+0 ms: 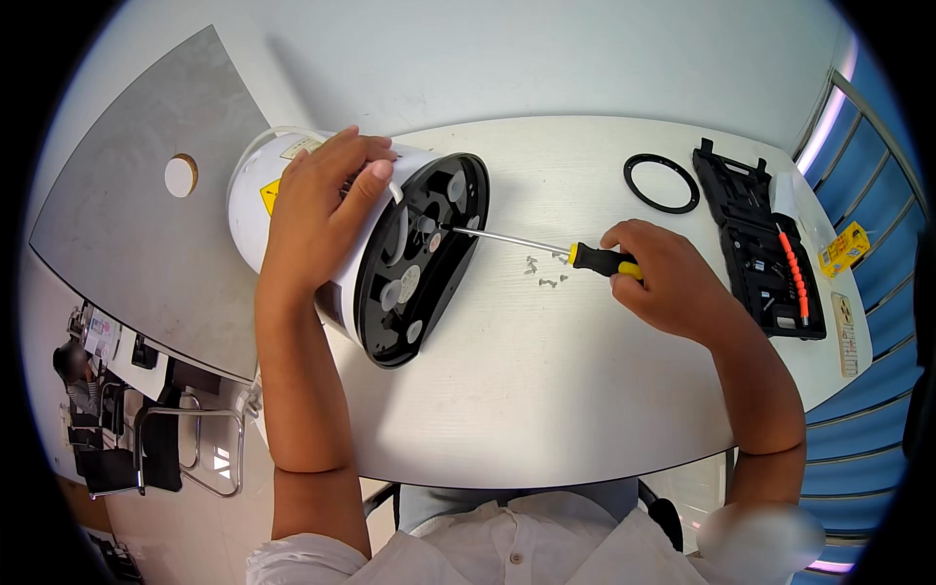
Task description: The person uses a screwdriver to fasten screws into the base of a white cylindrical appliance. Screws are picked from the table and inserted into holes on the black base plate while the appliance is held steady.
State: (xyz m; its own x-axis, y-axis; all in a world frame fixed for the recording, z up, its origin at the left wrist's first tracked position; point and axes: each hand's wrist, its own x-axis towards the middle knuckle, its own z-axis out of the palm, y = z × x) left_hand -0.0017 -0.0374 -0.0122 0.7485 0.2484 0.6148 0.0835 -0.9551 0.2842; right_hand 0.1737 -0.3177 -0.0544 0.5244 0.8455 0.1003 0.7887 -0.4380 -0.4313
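Observation:
A white cylindrical appliance (336, 297) lies on its side at the left of the table, its black base (429, 283) turned toward the right. My left hand (327, 200) rests over the top of its body, fingers stretched and thumb apart. A white cord (255, 146) loops over the body and passes under that hand. In my right hand (668, 278) is a screwdriver (595, 259) with a black and yellow handle. Its shaft points left, and the tip reaches into the base; whether it sits in a screw is too small to tell. Several small screws (548, 283) lie loose below the shaft.
A black ring (661, 183) lies toward the back right. Beside it an opened black tool case (770, 263) holds bits and a red flexible shaft (793, 273). At the right edge are a yellow box (844, 249) and a beige strip (846, 334). A grey table (146, 214) adjoins at left.

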